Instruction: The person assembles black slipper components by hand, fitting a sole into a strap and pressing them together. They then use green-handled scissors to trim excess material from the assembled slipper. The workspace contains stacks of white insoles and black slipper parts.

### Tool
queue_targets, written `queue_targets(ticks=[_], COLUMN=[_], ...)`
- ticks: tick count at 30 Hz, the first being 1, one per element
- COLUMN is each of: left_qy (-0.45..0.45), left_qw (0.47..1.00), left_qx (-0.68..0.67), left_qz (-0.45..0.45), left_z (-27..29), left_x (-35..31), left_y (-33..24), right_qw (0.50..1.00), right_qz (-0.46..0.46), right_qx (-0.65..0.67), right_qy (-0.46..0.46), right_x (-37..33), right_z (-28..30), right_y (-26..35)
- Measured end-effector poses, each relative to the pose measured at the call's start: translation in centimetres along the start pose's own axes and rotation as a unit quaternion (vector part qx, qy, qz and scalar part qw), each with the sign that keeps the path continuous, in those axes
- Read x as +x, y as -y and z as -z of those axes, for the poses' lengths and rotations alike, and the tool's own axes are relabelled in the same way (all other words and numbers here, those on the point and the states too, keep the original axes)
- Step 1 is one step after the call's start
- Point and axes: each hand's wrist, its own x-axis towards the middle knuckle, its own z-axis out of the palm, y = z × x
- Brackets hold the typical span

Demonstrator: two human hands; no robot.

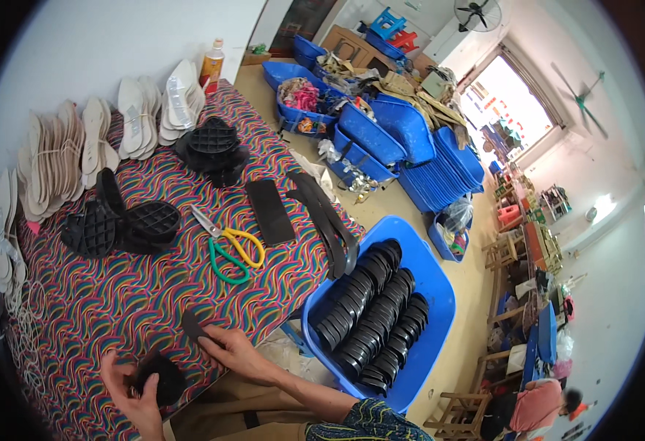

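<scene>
My left hand (pixel 133 397) is closed around a black shoe heel piece (pixel 165 381) at the table's near edge. In my right hand (pixel 236 354), a small flat dark strip (pixel 192 325) is pinched by its lower end. Beyond the hands lie scissors (pixel 228 248) with one yellow and one green handle, blades pointing far left. A black rectangular slab (pixel 270 212) rests to their right, beside long curved black strips (pixel 326 220) at the table's right edge. Black wedge soles with gridded undersides (pixel 155 225) stand at the left, and more gridded soles (pixel 214 145) are stacked farther back.
Bundles of pale insoles (pixel 51 158) line the wall, with a bottle (pixel 211 66) behind. White cord (pixel 34 331) trails at the left. Right of the patterned table (pixel 117 301), a blue tub (pixel 440 309) holds rows of black heels. Several blue bins (pixel 370 136) stand beyond; a person (pixel 535 406) is far right.
</scene>
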Motion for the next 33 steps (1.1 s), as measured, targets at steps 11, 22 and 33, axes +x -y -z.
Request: queue_targets(ticks=[11, 22, 33], left_qy=[0.073, 0.14, 0.144], left_qw=[0.875, 0.909, 0.932], left_qx=[-0.402, -0.334, -0.272], left_qz=[0.259, 0.206, 0.193], left_z=[0.3, -2.7, -3.7], left_x=[0.1, 1.5, 2.6], left_y=[2.0, 1.1, 0.6], right_qw=[0.997, 0.993, 0.988], right_qz=[0.023, -0.01, -0.014], right_qx=[-0.044, -0.116, -0.154], right_qy=[-0.05, 0.0, -0.012], right_x=[3.0, 2.9, 2.6], right_z=[-0.5, -1.3, -1.4], right_y=[1.0, 1.8, 1.5])
